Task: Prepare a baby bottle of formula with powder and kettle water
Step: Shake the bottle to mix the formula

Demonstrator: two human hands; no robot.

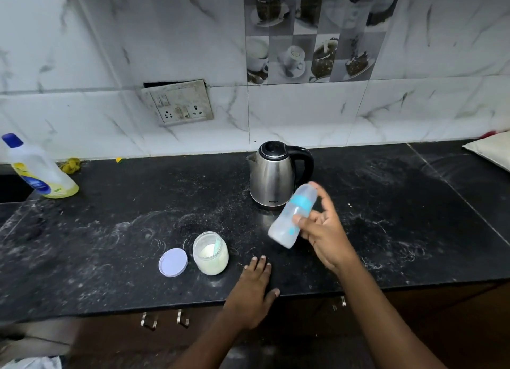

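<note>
Baby bottle [292, 217]: held in my right hand [323, 230], clear of the black stone countertop [110, 230] and just in front of the steel electric kettle [271, 175]. Thumb and fingers are wrapped round the bottle's middle, below its blue collar. Bottle is tilted, capped end up toward the kettle, base down and to the left. Its outline is blurred; contents cannot be determined.

My left hand [254, 288] lies flat on the countertop near the front edge, fingers straight, holding nothing.

Formula powder jar [211, 254] stands open just left of my left hand, pale powder inside, a scoop [218, 243] leaning in it. Its lilac lid [173, 262] lies beside it on the left, touching or nearly so.

Kettle lid is down, handle to the right. A yellow liquid bottle with blue cap [38, 170] stands at far left. Countertop shows white streaks and dust.
</note>
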